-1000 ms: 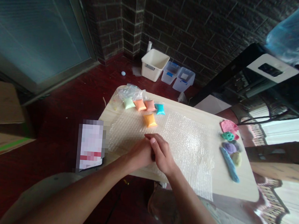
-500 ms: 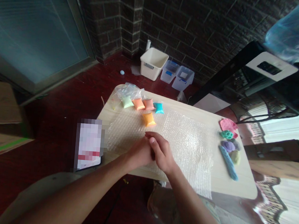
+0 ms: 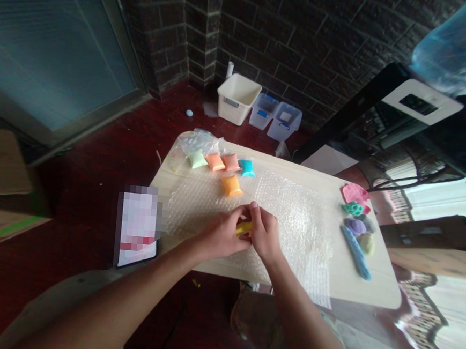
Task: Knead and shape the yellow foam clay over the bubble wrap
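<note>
Yellow clay lump [image 3: 244,228], one, apparently modelling clay, partly hidden: pinched between left hand [image 3: 225,234] and right hand [image 3: 265,232], both curled round it, above bubble wrap [image 3: 294,214] toward the near long edge of the tabletop [image 3: 381,291]. Handling, as judged: light, soft, easily dented, perhaps tacky; best taken at its ends, pressure slight. Blue clay roll [image 3: 356,253]: near the right edge, well apart.

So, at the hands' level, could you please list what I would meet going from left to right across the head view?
Cardboard box → pixelated rectangle → left hand → yellow piece → right hand → blue roll → pale yellow lump → brown box
</note>
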`<state>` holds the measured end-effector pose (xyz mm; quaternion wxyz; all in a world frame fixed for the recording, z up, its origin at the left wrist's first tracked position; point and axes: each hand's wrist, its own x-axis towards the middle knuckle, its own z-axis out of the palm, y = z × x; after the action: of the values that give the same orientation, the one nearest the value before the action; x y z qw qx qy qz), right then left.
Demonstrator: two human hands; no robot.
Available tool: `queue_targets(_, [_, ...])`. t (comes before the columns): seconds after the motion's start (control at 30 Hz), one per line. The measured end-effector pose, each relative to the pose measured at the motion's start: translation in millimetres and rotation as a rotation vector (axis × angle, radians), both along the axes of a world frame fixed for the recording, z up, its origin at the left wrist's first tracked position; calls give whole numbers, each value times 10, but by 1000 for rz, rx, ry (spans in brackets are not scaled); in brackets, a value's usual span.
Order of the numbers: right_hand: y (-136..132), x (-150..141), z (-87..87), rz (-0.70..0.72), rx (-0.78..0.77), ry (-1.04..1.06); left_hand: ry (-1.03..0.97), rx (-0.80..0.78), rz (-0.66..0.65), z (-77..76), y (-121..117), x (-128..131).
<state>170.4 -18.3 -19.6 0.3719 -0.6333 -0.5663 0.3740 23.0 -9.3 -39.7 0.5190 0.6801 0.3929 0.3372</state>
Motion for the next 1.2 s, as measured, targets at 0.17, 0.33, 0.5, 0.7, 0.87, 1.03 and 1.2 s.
queue_targets(0.17, [49, 63, -9, -118, -61, 131, -185, -176, 7, 21, 55, -24])
queue_targets(0.33, [48, 22, -11, -165, -115, 153, -88, -90, 17, 69, 60, -42])
queue_targets(0.5, [7, -43, 6, -98, -138, 222, 15, -1, 140, 91, 42, -45])
queue_targets(0.7, [13, -98, 53, -100, -207, 318, -4, -14, 233, 110, 55, -54])
queue_targets(0.87, [45, -72, 32, -186, -265, 463, 29, -69, 139, 188, 42, -102])
queue_targets(1.03, [63, -35, -20, -267, -308, 616, 53, 34, 18, 194, 29, -89])
queue_targets(1.2, [73, -14, -63, -209, -381, 634, 50, 3, -30, 158, 33, -64])
